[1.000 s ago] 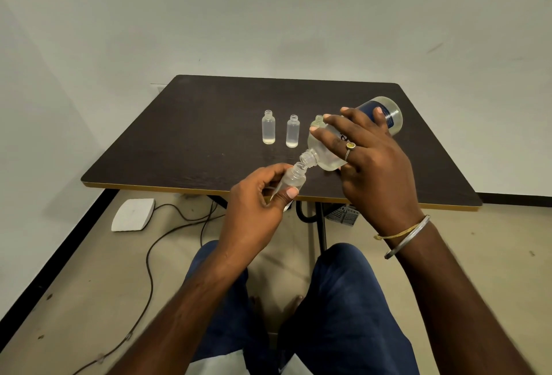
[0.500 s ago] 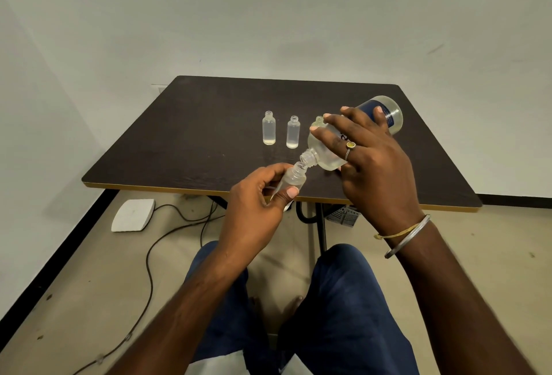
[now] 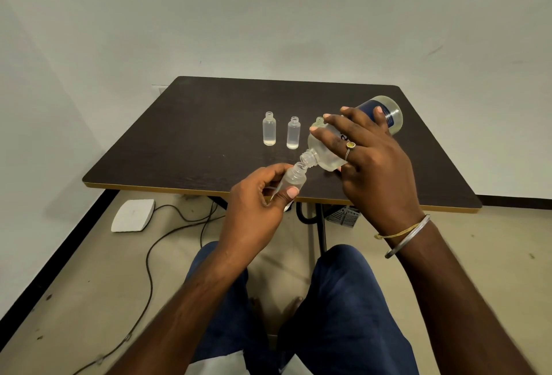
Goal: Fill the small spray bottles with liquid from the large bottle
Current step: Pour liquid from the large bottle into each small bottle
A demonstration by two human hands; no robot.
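Observation:
My right hand (image 3: pixel 370 162) grips the large clear bottle (image 3: pixel 324 152) with a dark blue label, tipped so its open neck points down and left. Its mouth meets the mouth of a small translucent bottle (image 3: pixel 294 179) that my left hand (image 3: pixel 257 207) holds tilted over the table's front edge. Two more small uncapped bottles (image 3: pixel 269 132) (image 3: pixel 293 136) stand upright on the dark table (image 3: pixel 179 141), each with some liquid at the bottom. A third small bottle (image 3: pixel 319 120) shows only its neck behind the large bottle.
The table's front edge has a tan trim. On the floor to the left lie a white pad (image 3: pixel 133 214) and a dark cable (image 3: pixel 167 243). A grey basket (image 3: pixel 343 216) sits under the table. My knees in blue trousers are below.

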